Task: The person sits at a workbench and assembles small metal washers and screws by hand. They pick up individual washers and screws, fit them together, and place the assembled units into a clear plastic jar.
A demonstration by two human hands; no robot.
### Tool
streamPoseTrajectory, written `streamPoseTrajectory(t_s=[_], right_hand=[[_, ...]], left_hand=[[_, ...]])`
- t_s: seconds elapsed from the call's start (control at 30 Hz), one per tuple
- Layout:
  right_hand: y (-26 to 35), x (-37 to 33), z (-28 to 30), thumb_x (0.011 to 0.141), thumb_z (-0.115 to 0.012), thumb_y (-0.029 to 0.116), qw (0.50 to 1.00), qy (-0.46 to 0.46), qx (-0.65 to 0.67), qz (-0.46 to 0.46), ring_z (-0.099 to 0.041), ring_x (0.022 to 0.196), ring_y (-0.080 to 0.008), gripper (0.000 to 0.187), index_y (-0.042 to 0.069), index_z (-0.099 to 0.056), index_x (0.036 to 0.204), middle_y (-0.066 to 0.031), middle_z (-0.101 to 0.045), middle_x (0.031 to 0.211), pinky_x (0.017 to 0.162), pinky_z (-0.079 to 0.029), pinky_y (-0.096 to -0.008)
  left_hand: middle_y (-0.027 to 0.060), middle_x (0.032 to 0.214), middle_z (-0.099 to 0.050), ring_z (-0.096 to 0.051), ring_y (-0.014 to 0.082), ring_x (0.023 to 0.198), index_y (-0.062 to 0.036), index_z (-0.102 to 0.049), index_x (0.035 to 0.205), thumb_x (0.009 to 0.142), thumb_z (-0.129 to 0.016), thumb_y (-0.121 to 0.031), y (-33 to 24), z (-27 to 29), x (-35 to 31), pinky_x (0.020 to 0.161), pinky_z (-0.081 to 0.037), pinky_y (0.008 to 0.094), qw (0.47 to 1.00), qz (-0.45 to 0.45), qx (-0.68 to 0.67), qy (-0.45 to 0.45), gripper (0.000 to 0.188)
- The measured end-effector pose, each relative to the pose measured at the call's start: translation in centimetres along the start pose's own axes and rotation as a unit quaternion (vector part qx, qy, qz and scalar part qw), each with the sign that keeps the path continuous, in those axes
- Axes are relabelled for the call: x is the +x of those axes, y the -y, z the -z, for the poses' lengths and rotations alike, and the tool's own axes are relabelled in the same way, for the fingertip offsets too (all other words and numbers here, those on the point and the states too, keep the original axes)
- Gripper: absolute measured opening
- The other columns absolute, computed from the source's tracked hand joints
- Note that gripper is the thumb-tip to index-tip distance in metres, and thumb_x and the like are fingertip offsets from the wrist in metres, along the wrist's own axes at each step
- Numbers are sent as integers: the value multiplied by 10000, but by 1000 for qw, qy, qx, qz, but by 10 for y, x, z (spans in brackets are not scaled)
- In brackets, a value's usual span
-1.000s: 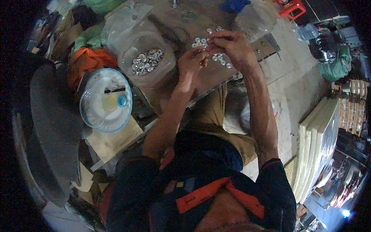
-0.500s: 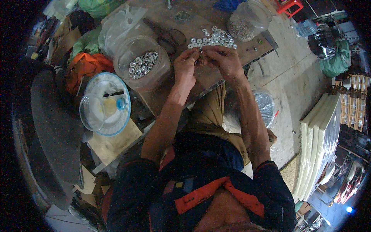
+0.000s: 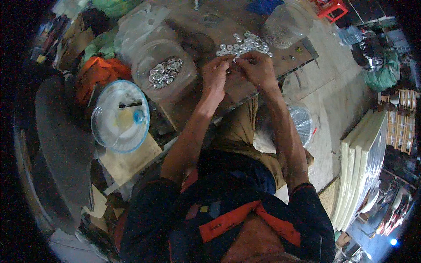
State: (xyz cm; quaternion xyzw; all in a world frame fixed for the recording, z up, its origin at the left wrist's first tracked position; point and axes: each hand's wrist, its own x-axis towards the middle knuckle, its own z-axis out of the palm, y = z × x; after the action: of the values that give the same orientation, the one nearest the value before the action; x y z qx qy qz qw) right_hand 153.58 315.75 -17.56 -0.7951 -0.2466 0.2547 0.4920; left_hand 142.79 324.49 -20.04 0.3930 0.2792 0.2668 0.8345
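Clear tub: Since a heap of shiny metal pieces lies inside it, part of your work looks done, though the pieces are too jumbled to count.
Loose discs: Many lie on the table to the right of the tub, just beyond your fingertips; you seem to have all of these left.
Pale ring: This small piece sits at your fingertips, right of the tub, and looks unfinished.
Right hand: Your thumb and finger pinch narrowly on the ring, on the side farther from the tub.
Left hand: Your fingers draw close together on the side nearer the tub; whether they grip anything, you cannot tell.
Second container: It stands well to the right of the tub, past the discs, with small blurred pieces inside.
Near edge: It slants from below the tub up toward the right, under your arms; a dropped piece could roll off onto your trouser leg.
Open room: You have bare tabletop right of the tub, between your hands and that edge.
Tight side: The tub wall stands near your left wrist, so move left carefully.
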Motion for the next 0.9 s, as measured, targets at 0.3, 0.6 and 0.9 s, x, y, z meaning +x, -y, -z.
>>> streamPoseTrajectory(t_s=[0.3, 0.6, 0.9], right_hand=[[118, -20, -7, 875, -679, 95, 966, 107, 63, 228, -562, 529, -93, 132, -22, -653, 931, -63, -648, 691, 465, -443, -251], [128, -12, -9, 850, -707, 123, 977, 135, 61, 154, -614, 552, -136, 212, -37, -661, 981, -94, -666, 718, 502, -518, -283], [-2, -2, 28, 916, -638, 119, 964, 51, 251, -72, -647, 772, -177, 236, -71, -648, 1056, -134, -686, 938, 701, -525, -293]], left_hand=[[87, 937, -653, -644, 211, 865, -31, -623, 1037, 903, -555, -53, 4, 5, 5, 723, -524, 336, 985, -1, -169, -30, 152], [91, 990, -651, -641, 221, 875, -28, -612, 1104, 919, -595, -79, 22, 20, 13, 741, -520, 337, 973, -132, 188, 19, 193], [91, 962, -677, -647, 184, 788, -14, -656, 1105, 892, -650, -55, 9, 11, 12, 626, -508, 284, 993, 81, -76, -34, 217]])
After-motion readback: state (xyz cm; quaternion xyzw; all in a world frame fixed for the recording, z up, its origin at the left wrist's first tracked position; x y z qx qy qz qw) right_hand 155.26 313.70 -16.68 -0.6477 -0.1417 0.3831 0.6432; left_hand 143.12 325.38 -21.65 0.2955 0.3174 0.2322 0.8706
